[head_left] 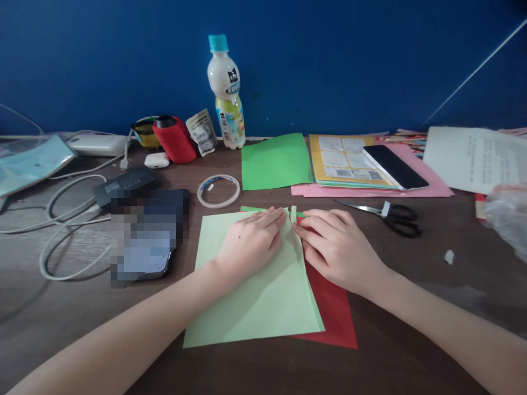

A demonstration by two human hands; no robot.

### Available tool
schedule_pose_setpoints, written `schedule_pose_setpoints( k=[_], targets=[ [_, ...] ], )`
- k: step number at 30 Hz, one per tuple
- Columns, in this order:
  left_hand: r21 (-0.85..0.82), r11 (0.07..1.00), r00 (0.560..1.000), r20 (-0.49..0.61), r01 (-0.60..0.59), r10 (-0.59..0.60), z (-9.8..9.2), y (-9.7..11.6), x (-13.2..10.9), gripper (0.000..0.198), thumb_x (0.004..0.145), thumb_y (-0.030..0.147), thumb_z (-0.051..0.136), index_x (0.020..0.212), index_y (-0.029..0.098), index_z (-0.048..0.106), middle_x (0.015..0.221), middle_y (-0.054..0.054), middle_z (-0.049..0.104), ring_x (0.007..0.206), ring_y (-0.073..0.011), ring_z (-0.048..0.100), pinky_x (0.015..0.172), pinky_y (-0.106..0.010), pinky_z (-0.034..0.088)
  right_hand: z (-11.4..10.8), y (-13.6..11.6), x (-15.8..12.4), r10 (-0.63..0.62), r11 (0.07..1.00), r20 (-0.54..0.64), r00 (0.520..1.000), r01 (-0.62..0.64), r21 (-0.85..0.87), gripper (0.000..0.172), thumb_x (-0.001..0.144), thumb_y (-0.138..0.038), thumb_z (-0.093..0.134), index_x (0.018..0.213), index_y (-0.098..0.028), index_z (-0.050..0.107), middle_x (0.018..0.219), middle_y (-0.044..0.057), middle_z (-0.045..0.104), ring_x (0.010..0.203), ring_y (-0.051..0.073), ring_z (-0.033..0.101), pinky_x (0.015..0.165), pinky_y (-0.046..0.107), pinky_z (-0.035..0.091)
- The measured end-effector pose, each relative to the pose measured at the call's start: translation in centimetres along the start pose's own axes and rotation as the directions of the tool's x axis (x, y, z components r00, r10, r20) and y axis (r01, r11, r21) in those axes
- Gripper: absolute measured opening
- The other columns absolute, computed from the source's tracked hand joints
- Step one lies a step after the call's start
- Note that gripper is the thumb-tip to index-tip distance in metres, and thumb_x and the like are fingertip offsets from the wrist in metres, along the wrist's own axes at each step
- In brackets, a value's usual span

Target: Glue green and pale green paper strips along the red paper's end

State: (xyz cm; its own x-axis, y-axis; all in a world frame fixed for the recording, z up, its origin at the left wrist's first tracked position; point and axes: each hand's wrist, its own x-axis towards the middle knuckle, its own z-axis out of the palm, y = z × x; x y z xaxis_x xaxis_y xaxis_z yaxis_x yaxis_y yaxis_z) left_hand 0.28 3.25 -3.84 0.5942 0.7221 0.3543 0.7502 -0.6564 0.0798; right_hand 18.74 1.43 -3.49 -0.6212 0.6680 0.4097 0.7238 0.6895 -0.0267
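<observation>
A light green sheet of paper (247,307) lies on the desk in front of me, its right edge doubled by a narrow folded strip. My left hand (253,241) rests flat on its upper part, fingers stretched toward the top right corner. At that corner a small strip of light green paper (293,213) stands up, and the fingertips of my right hand (335,241) are closed on it. A red sheet (333,312) shows from beneath on the right. Behind the top edge peeks a brighter green sheet (249,209).
Black-handled scissors (395,216) lie right of my hand. A tape roll (218,192), a bottle (226,93) and a green sheet (274,162) are behind. Pink paper, a booklet and a phone (395,167) sit back right; cables and a blurred phone (148,236) are left.
</observation>
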Motion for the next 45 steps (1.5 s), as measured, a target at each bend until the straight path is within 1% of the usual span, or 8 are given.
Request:
schedule_pose_setpoints(
  k=[4, 10, 14, 18, 27, 32, 36, 45],
  targets=[
    [-0.001, 1.000, 1.000, -0.006, 0.004, -0.004, 0.0, 0.0, -0.1, 0.034, 0.082, 0.014, 0.039, 0.110, 0.013, 0.060, 0.118, -0.005, 0.059, 0.107, -0.0201, 0.056, 0.091, -0.033, 0.048, 0.0, 0.5, 0.0, 0.032, 0.996, -0.014, 0.999, -0.031, 0.078, 0.023, 0.082, -0.013, 0.044, 0.094, -0.015, 0.063, 0.093, 0.006, 0.064, 0.100, 0.022, 0.051, 0.084, 0.037, 0.034],
    [0.005, 0.999, 0.998, -0.044, -0.045, 0.045, 0.1, -0.1, 0.0, 0.032, 0.081, 0.013, 0.041, 0.108, 0.012, 0.060, 0.115, -0.006, 0.061, 0.105, -0.0199, 0.057, 0.091, -0.033, 0.047, 0.7, 1.8, 0.5, 0.321, 0.933, -0.029, 0.947, -0.311, 0.182, 0.020, 0.084, -0.023, 0.046, 0.098, -0.015, 0.058, 0.101, 0.008, 0.060, 0.097, 0.023, 0.051, 0.080, 0.037, 0.038],
    [-0.017, 0.999, 0.999, -0.041, -0.035, 0.034, -0.2, 0.0, 0.4, 0.030, 0.083, 0.014, 0.040, 0.105, 0.012, 0.060, 0.110, -0.006, 0.063, 0.103, -0.0202, 0.057, 0.089, -0.034, 0.046, 1.1, 1.6, 1.1, 0.304, 0.944, 0.019, 0.953, -0.304, 0.128, 0.025, 0.080, -0.034, 0.054, 0.098, -0.018, 0.059, 0.104, 0.007, 0.059, 0.100, 0.026, 0.048, 0.079, 0.040, 0.038],
    [-0.050, 0.998, 1.000, -0.003, 0.025, -0.025, -0.6, 0.0, 0.8, 0.033, 0.083, 0.018, 0.045, 0.114, 0.014, 0.054, 0.118, -0.006, 0.058, 0.108, -0.0221, 0.051, 0.092, -0.038, 0.041, 1.0, 1.1, 1.3, 0.325, 0.937, -0.034, 0.945, -0.317, 0.146, 0.010, 0.075, -0.024, 0.059, 0.085, -0.021, 0.062, 0.111, 0.006, 0.055, 0.105, 0.027, 0.044, 0.080, 0.041, 0.037],
    [-0.294, 0.915, 0.960, 0.122, 0.277, -0.252, -1.8, -1.2, 1.8, 0.049, 0.076, 0.033, 0.058, 0.121, 0.019, 0.044, 0.102, -0.005, 0.056, 0.097, -0.0203, 0.051, 0.083, -0.034, 0.042, 0.4, 1.2, 1.4, 0.382, 0.816, -0.003, 0.924, -0.336, 0.470, 0.004, 0.079, -0.018, 0.054, 0.079, -0.021, 0.057, 0.086, 0.002, 0.061, 0.089, 0.019, 0.053, 0.079, 0.036, 0.040],
    [-0.394, 0.865, 0.944, 0.231, 0.312, -0.236, -3.1, -1.8, 2.3, 0.018, 0.077, 0.032, 0.055, 0.087, 0.018, 0.060, 0.078, -0.001, 0.054, 0.071, -0.0141, 0.051, 0.064, -0.026, 0.040, 0.0, 0.9, 1.3, 0.433, 0.677, 0.140, 0.890, -0.424, 0.602, 0.007, 0.082, -0.023, 0.051, 0.082, -0.021, 0.057, 0.082, 0.002, 0.059, 0.081, 0.017, 0.056, 0.073, 0.032, 0.043],
    [-0.433, 0.847, 0.938, 0.286, 0.309, -0.197, -4.0, -1.7, 2.6, 0.021, 0.078, 0.036, 0.051, 0.070, 0.017, 0.057, 0.074, 0.001, 0.053, 0.065, -0.0119, 0.049, 0.058, -0.024, 0.036, -0.1, 0.8, 1.4, 0.419, 0.553, 0.229, 0.879, -0.447, 0.703, 0.015, 0.082, -0.033, 0.051, 0.089, -0.021, 0.057, 0.085, 0.003, 0.061, 0.079, 0.017, 0.058, 0.071, 0.032, 0.045],
    [-0.527, 0.763, 0.872, 0.479, 0.375, -0.097, -4.4, -2.1, 2.6, 0.023, 0.079, 0.038, 0.047, 0.070, 0.018, 0.053, 0.060, 0.005, 0.048, 0.054, -0.0090, 0.043, 0.049, -0.021, 0.029, -0.3, 1.1, 1.4, 0.327, 0.603, 0.286, 0.901, -0.432, 0.670, 0.004, 0.076, -0.019, 0.056, 0.076, -0.019, 0.060, 0.077, 0.001, 0.057, 0.075, 0.015, 0.055, 0.073, 0.032, 0.043]
  ],
)
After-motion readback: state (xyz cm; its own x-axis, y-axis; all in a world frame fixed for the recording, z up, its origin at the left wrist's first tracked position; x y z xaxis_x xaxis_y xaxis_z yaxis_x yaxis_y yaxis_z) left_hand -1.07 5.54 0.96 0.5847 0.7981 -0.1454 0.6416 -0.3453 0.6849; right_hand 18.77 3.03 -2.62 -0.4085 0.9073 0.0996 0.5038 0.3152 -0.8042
